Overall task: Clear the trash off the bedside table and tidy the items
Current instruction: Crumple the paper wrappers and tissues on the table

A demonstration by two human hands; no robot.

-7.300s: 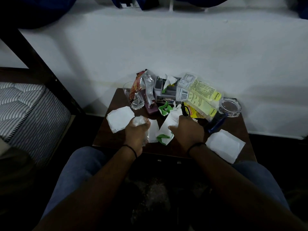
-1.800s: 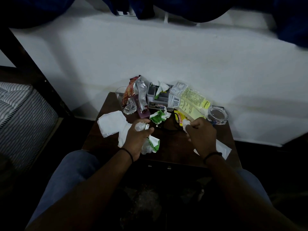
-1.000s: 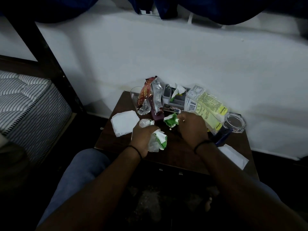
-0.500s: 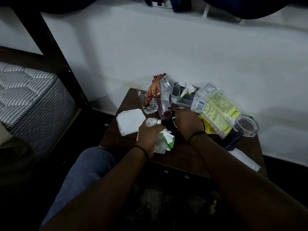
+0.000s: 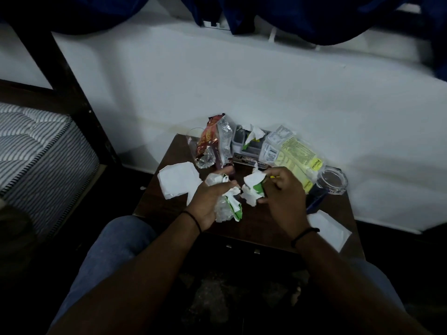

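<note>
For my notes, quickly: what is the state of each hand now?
Left hand: closed on crumpled wrappers.
Right hand: holding a crumpled paper.

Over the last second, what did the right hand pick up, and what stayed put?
The right hand took the green-and-white crumpled wrapper from beside the organizer and drew it toward the left hand, which still grips its wad of wrappers. Snack bag, ashtray, napkins unchanged.

dim, underexposed view; white wall [image 5: 242, 81] brightest, foreground dark, edges curved.
</note>
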